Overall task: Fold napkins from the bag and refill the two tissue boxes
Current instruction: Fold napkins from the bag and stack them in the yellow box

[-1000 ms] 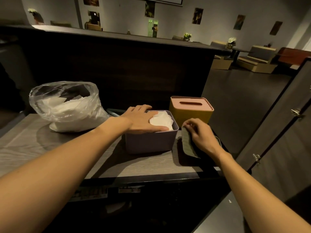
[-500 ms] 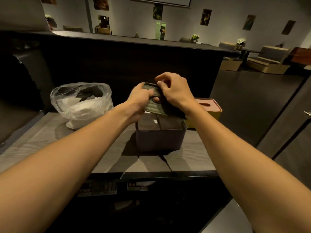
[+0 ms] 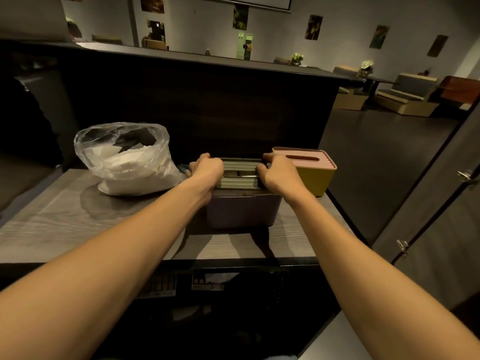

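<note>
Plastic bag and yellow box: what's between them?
Head view: the purple tissue box, with the green lid on top, gripped by the left hand and right hand.

Both bare forearms reach forward from the bottom corners, converging toward twelve o'clock. The left hand [image 3: 206,169] sits at eleven o'clock, fingers curled downward in a grip, knuckles up. The right hand [image 3: 279,174] mirrors it at one o'clock, fingers likewise curled, wrist slightly bent.

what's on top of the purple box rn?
A green ribbed lid sits on the purple tissue box, gripped at its ends by the left hand and right hand. The lid covers the box's contents; little shows through its slot.
</note>
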A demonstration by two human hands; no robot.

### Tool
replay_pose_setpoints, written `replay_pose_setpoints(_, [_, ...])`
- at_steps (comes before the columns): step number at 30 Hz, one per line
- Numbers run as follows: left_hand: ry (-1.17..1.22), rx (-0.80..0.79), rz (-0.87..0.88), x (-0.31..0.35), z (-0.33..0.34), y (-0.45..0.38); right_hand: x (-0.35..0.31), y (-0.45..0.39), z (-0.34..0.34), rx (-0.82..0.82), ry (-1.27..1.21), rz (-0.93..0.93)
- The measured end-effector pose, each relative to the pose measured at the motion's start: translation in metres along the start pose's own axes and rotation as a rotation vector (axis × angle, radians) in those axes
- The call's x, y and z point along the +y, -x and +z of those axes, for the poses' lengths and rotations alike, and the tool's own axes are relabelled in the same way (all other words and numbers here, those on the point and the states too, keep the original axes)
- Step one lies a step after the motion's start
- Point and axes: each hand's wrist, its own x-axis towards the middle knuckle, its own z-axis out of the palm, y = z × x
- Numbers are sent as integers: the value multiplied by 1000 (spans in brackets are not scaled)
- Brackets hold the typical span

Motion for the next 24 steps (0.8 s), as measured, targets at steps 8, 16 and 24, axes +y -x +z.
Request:
replay_pose_setpoints(8, [-120, 6, 31, -3, -1, 27, 6, 6, 12, 3, 109, -66])
replay_pose_setpoints(16, [-256, 15, 117, -3, 0, 26, 5, 5, 19, 4, 215, -74])
replay_pose_setpoints(24, [-290, 9, 124, -3, 11, 36, 3, 12, 24, 60, 510, -204])
